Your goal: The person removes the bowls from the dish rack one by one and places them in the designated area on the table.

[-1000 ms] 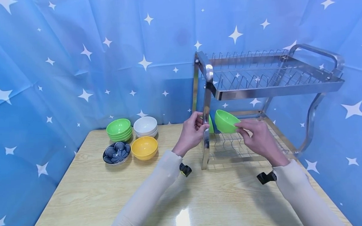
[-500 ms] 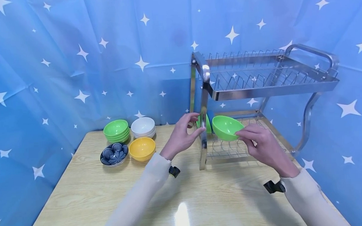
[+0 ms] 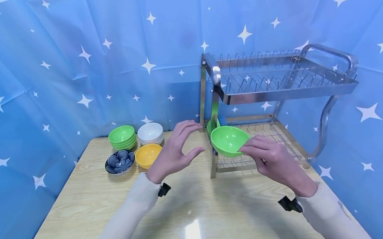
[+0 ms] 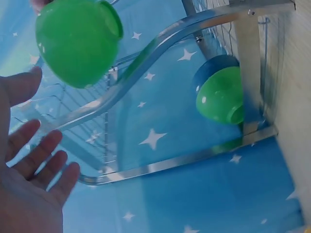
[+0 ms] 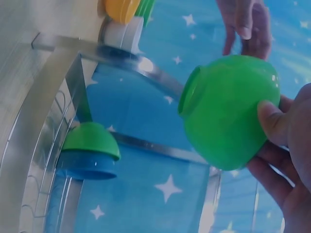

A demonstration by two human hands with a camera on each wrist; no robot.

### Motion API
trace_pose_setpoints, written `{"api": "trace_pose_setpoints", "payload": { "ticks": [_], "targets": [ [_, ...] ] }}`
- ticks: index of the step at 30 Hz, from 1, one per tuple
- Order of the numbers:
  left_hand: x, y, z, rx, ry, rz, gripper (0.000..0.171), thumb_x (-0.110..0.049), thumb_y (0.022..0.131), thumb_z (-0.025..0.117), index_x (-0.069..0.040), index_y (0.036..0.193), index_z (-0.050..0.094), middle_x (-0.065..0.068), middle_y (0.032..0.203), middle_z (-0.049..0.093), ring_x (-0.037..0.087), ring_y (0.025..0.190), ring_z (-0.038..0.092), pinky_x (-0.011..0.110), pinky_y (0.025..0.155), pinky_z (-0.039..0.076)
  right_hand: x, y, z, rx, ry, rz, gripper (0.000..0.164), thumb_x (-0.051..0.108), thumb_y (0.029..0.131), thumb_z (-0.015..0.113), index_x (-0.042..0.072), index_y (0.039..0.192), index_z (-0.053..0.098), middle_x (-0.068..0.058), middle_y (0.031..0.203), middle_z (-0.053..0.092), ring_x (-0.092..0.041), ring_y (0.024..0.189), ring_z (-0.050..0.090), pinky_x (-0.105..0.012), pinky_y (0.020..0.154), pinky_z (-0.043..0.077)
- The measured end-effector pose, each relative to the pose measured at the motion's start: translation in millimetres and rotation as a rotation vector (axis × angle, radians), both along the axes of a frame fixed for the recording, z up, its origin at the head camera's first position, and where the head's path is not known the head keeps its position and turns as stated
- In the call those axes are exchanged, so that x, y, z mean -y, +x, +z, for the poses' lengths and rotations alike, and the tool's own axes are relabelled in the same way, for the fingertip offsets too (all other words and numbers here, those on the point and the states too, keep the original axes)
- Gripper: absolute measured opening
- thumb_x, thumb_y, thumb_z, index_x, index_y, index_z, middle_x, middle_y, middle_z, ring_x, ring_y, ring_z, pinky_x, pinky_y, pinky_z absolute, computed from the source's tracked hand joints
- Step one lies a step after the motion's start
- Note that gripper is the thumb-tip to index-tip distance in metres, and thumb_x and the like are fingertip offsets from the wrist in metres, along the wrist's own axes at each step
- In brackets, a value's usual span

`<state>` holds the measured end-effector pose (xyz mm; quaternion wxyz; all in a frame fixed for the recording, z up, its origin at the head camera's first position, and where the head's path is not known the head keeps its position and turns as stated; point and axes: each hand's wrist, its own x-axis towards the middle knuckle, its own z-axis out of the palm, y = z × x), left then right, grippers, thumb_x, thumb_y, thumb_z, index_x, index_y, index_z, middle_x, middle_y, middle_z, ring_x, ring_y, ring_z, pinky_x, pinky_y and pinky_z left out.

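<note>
A green bowl hangs in the air before the lower tier of the metal dish rack. My right hand pinches its rim between thumb and fingers, as the right wrist view also shows. Left of that bowl and apart from it is my left hand, fingers extended and thumb spread, holding nothing. On the rack's lower tier, near its left end, another green bowl stands on edge next to a blue bowl. The left rack post partly hides these two in the head view.
Several stacked green bowls, white bowls, a yellow bowl and a dark blue patterned bowl stand at the left rear of the wooden table. A blue starred curtain surrounds the table's back and sides.
My left hand has moved away from the rack post to the left, its fingers spreading. The right hand has brought the green bowl left and toward me, from inside the rack to before its post.
</note>
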<state>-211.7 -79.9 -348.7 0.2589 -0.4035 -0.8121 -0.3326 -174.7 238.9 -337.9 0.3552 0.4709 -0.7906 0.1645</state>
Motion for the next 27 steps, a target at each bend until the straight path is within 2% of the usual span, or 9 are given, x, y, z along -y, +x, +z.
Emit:
{"api": "trace_pose_setpoints", "payload": {
  "ticks": [3, 6, 12, 17, 22, 27],
  "targets": [
    [5.1, 9.5, 4.6, -0.076, -0.045, -0.048, 0.057, -0.025, 0.090, 0.080, -0.008, 0.139, 0.057, 0.005, 0.143, 0.058, 0.022, 0.143, 0.046, 0.038, 0.123, 0.038, 8.7, 2.3, 2.3, -0.010, 0.022, 0.040, 0.035, -0.001, 0.096, 0.046, 0.008, 0.104, 0.079, -0.001, 0.101, 0.076, -0.020, 0.095, 0.070, -0.027, 0.089, 0.057],
    [6.6, 18.2, 7.3, -0.123, -0.097, -0.093, 0.056, -0.023, 0.090, 0.081, -0.008, 0.139, 0.058, 0.006, 0.142, 0.059, 0.022, 0.140, 0.050, 0.035, 0.121, 0.040, 16.9, 3.5, 3.0, -0.009, 0.050, 0.065, 0.040, 0.007, 0.104, 0.039, 0.007, 0.104, 0.079, -0.002, 0.100, 0.076, -0.021, 0.095, 0.071, -0.032, 0.088, 0.060],
    [6.8, 31.1, 10.4, -0.181, -0.190, -0.168, 0.046, -0.013, 0.089, 0.080, -0.007, 0.132, 0.062, 0.004, 0.131, 0.064, 0.019, 0.126, 0.060, 0.027, 0.109, 0.050, 32.1, 2.8, 3.8, 0.013, 0.100, 0.094, 0.042, 0.008, 0.105, 0.037, 0.009, 0.107, 0.079, -0.001, 0.103, 0.076, -0.019, 0.098, 0.070, -0.033, 0.087, 0.061],
    [10.1, 36.6, 8.7, -0.245, -0.245, -0.162, 0.031, -0.005, 0.090, 0.078, -0.008, 0.119, 0.070, 0.001, 0.117, 0.069, 0.015, 0.113, 0.066, 0.022, 0.101, 0.054, 41.4, 1.2, 2.3, 0.011, 0.088, 0.124, 0.040, 0.004, 0.104, 0.039, 0.009, 0.109, 0.078, -0.002, 0.105, 0.076, -0.018, 0.100, 0.071, -0.032, 0.092, 0.060],
    [13.4, 37.9, 6.7, -0.276, -0.267, -0.152, 0.015, -0.006, 0.091, 0.076, -0.010, 0.106, 0.076, -0.003, 0.101, 0.071, 0.010, 0.098, 0.068, 0.018, 0.097, 0.055, 47.6, -0.6, -0.6, 0.016, 0.069, 0.137, 0.039, 0.006, 0.106, 0.039, 0.009, 0.109, 0.078, -0.001, 0.107, 0.076, -0.017, 0.102, 0.070, -0.032, 0.097, 0.058],
    [19.3, 38.0, 7.2, -0.294, -0.261, -0.155, 0.014, -0.003, 0.089, 0.077, -0.009, 0.102, 0.075, -0.003, 0.096, 0.071, 0.011, 0.093, 0.067, 0.020, 0.094, 0.056, 55.1, -2.1, -2.6, 0.022, 0.050, 0.157, 0.034, 0.012, 0.109, 0.043, 0.010, 0.111, 0.077, 0.000, 0.108, 0.075, -0.016, 0.104, 0.070, -0.034, 0.101, 0.056]
  ]
}}
